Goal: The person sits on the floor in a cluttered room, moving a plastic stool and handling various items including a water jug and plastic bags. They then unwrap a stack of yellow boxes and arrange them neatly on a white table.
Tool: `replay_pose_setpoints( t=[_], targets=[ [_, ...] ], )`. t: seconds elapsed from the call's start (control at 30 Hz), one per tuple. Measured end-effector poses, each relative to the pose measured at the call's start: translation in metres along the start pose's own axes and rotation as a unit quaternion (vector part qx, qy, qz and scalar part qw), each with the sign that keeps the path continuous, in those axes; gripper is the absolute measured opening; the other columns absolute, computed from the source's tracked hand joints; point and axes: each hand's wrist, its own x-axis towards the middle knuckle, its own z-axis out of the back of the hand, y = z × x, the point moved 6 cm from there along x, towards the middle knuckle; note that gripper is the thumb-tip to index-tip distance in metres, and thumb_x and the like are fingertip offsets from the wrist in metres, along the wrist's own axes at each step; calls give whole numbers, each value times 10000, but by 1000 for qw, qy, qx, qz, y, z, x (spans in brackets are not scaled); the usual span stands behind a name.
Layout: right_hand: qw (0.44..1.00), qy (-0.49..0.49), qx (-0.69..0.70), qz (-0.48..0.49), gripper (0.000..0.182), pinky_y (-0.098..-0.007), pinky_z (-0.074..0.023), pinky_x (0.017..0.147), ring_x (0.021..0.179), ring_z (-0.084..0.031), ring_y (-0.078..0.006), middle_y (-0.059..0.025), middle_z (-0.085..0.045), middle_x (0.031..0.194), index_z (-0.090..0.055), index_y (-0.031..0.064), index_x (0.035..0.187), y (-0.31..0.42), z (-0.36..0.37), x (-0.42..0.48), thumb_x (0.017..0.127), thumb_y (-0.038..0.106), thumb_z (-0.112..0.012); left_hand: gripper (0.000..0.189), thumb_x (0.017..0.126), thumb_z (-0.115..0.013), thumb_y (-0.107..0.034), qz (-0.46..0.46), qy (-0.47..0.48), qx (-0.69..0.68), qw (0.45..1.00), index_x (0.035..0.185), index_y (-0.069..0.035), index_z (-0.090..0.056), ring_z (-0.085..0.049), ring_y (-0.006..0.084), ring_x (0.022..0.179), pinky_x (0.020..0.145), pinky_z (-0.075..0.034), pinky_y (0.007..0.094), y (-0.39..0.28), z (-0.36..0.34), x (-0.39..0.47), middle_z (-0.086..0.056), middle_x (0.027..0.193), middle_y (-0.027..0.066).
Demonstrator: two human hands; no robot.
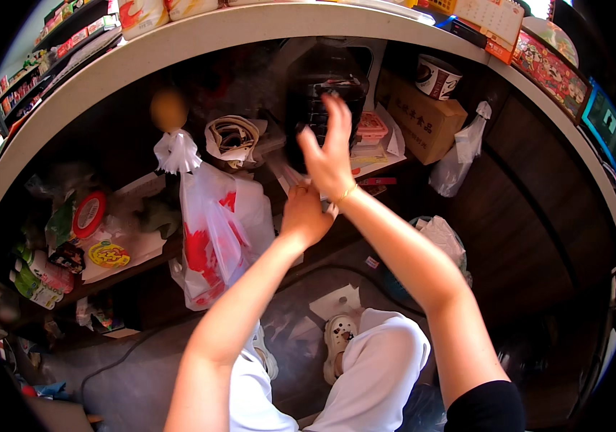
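My right hand (331,159) is raised with its fingers apart, in front of a large dark plastic bottle (327,89) on the under-counter shelf (140,263). I cannot tell whether its fingertips touch the bottle. Just below it, my left hand (308,215) is bent over the shelf's front edge, among pale papers. Its fingers are partly hidden, and so is anything under them. Left of it hang white plastic bags (221,227) with red print. A rolled bundle (234,139) in white wrapping sits behind them. To the right of the bottle is a pink lidded box (371,127).
A cardboard box (421,116) carries a paper cup (437,76). Beside it hangs a clear bag (458,156). Packets and a red-rimmed round item (89,214) lie at left. Below are a lined waste bin (443,240), a floor cable (116,363) and my shoes (339,337). The counter edge (265,19) curves above.
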Motion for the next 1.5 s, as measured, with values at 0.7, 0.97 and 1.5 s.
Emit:
replay_pose_setpoints(
  t=[0.7,0.97,1.5],
  targets=[
    [969,124,-192,-92,553,-444,-513,748,992,-508,-398,-259,-197,1440,-497,207,1243,-16,-103,-64,724,137,-674,613,655,-746,-276,-60,96,383,917,1172,-15,-544,-395,266,1253,1075,-242,498,39,79,-104,-529,1216,150],
    [963,109,-214,-124,462,-441,-515,742,987,-534,-420,-276,-292,1356,-503,115,1079,-25,-102,-50,687,161,-743,611,664,-740,-273,-72,93,373,920,1179,-18,-534,-387,254,1260,1079,-241,508,39,80,-103,-518,1232,135],
    [981,175,-83,17,425,-439,-459,856,1024,-509,-400,-253,-331,1369,-533,44,1138,-2,4,-88,728,86,-637,263,661,-659,-78,-122,-26,228,966,910,-48,-581,-524,292,1058,904,-388,470,37,103,-114,-587,1077,129]
  ],
)
